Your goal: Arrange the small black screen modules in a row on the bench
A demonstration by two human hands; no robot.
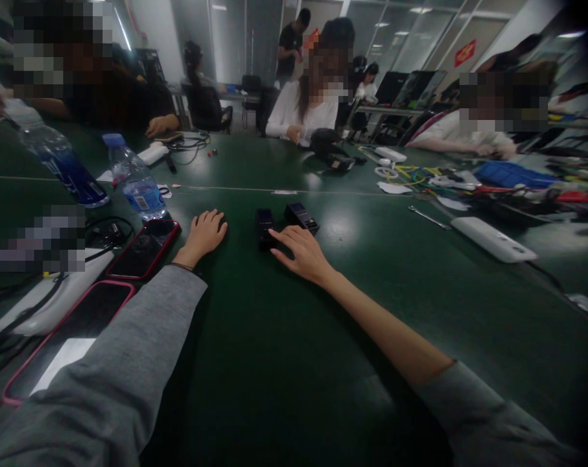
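My left hand [205,235] lies flat on the green table [255,363], fingers spread, with nothing in it. Just to its left is a smartphone in a red case [145,249]. My right hand [301,251] reaches to a small black device with a screen [264,224]. Its index fingertip is at the device's right side and the thumb is held apart below, so the fingers are not wrapped round it. A second small black device [302,216] sits right behind that hand, tilted to the right.
Left of my arm are a larger phone [80,324], a white power strip [55,298] and two water bottles [141,188]. To the right lie a wrench [428,218], another power strip [493,240] and a heap of cables with a blue tray [515,175]. People sit across the table.
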